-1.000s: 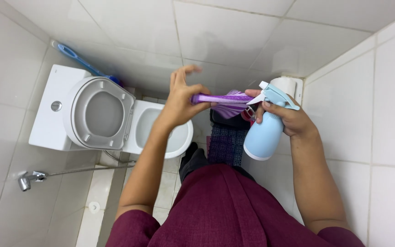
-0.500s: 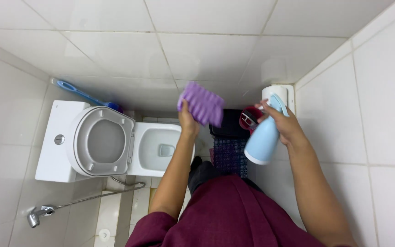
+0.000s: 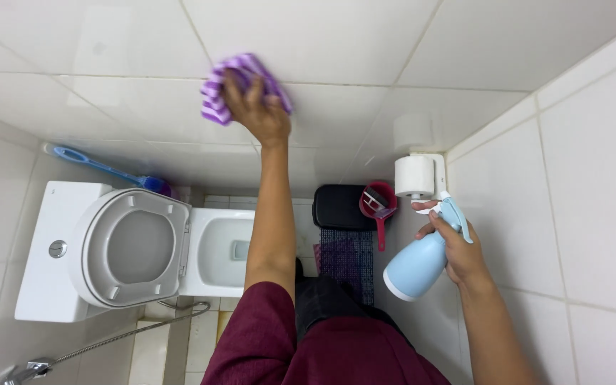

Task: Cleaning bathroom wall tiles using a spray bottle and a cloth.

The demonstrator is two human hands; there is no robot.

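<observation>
The left hand [image 3: 259, 113] presses a purple striped cloth [image 3: 240, 87] flat against the white wall tile [image 3: 336, 43] — wiping looks barely begun — while the right hand [image 3: 458, 249] grips a light-blue spray bottle [image 3: 416, 265] beside the toilet-paper roll [image 3: 413, 176].

Top: a dark maroon garment [image 3: 322, 353], plain, with no print or pattern in sight.
Left sleeve: short, of the same maroon cloth [image 3: 262, 321]; its hem ends near the elbow and the cloth lies loose with soft folds.
Right sleeve: not seen; only the bare forearm shows on that side.
Left hand [image 3: 258, 114]: bare, no glove, no ring or watch to be seen.
Right hand [image 3: 461, 257]: bare, no glove, wrist without band or watch.
Legs: dark, near-black trousers [image 3: 326, 303] show below the maroon cloth.
Feet: hidden.
</observation>
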